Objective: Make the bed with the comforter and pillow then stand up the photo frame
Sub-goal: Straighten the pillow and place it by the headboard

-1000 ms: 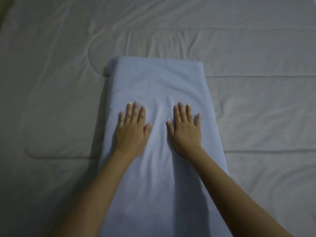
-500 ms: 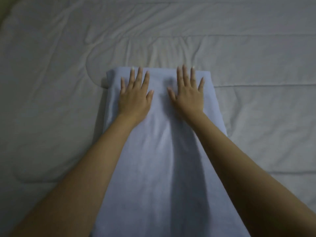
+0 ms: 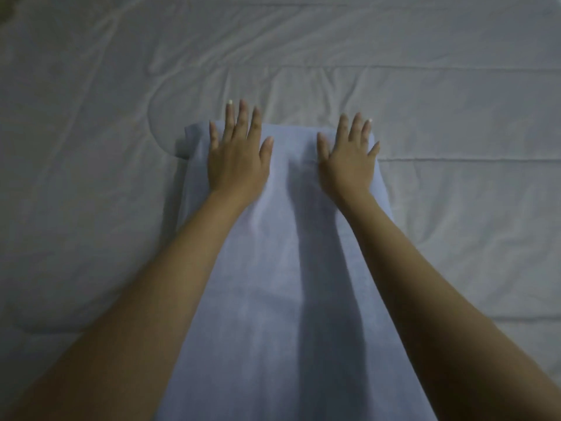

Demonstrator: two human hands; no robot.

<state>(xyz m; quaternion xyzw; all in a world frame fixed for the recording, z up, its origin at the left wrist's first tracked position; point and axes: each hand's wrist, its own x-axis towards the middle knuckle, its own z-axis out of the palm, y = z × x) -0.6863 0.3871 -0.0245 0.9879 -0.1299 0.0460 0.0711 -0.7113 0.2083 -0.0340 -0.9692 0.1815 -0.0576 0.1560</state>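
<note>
A long pale blue pillow (image 3: 273, 299) lies lengthwise on the white quilted comforter (image 3: 455, 208), running from the bottom of the view to the middle. My left hand (image 3: 238, 156) presses flat on the pillow's far left end, fingers spread, with the fingertips reaching past the far edge. My right hand (image 3: 347, 161) lies flat on the far right end, fingers spread, tips at the edge. Neither hand holds anything. No photo frame is in view.
The wrinkled comforter covers the whole bed surface around the pillow, with stitched seams running across on the right. A rounded quilted corner (image 3: 158, 123) shows just left of the pillow's far end. The light is dim.
Both hands have slid forward along the pillow from its middle to its far end, then moved a little apart; the left fingertips now overhang the far edge.
</note>
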